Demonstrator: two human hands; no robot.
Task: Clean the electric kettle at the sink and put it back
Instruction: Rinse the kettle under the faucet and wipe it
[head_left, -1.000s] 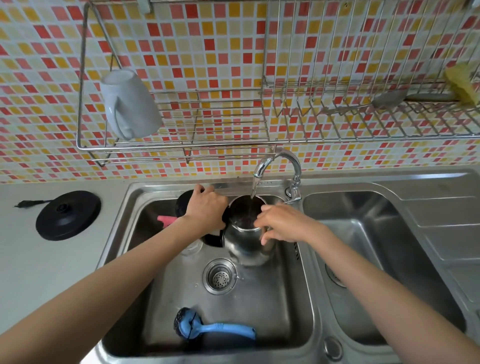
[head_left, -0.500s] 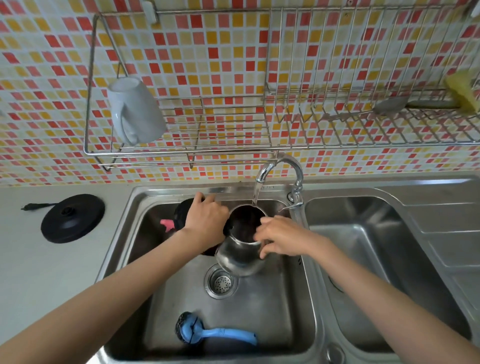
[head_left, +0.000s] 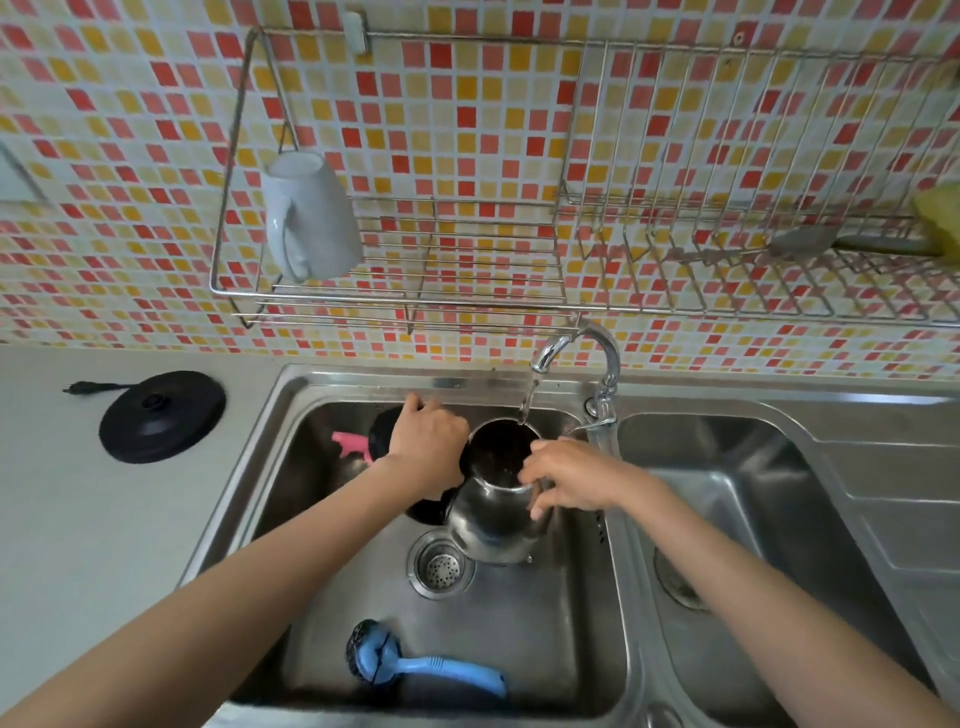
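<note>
A shiny steel electric kettle (head_left: 493, 522) is held inside the left sink basin (head_left: 519, 623), its open mouth up under the tap (head_left: 576, 345). Water runs from the tap into the kettle's far rim. My left hand (head_left: 428, 447) grips the kettle's black handle side, next to its opened black lid. My right hand (head_left: 569, 480) holds the kettle's near right rim with fingers curled on the steel. The kettle's black round power base (head_left: 162, 415) lies on the counter to the left, its plug beside it.
A blue-handled scrub brush (head_left: 415, 665) lies at the basin's front, a drain strainer (head_left: 441, 566) under the kettle, a pink item (head_left: 350, 444) behind my left wrist. The right basin (head_left: 753, 519) adjoins. A wire rack (head_left: 415, 301) with a white mug (head_left: 306, 218) hangs above.
The kettle has been lifted slightly and tilted toward me under the running water. Both hands kept their grips; the view shifted down a little.
</note>
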